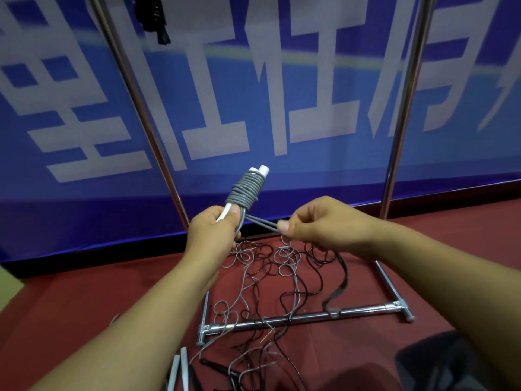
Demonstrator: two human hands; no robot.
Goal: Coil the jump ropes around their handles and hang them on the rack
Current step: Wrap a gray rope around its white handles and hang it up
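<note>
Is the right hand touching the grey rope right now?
Touching. The head view shows the right hand pinching the grey rope loop between thumb and fingers.

At upper left we see a black coiled rope (152,18) cut off by the top edge; the rack's uprights (406,108) also run out there. Loose white handles (179,371) leave the bottom edge.

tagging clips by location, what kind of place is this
Probably a sports hall or gym storage corner: a red floor, a big blue banner with large white characters, and a chrome rack standing over loose jump ropes.
</note>
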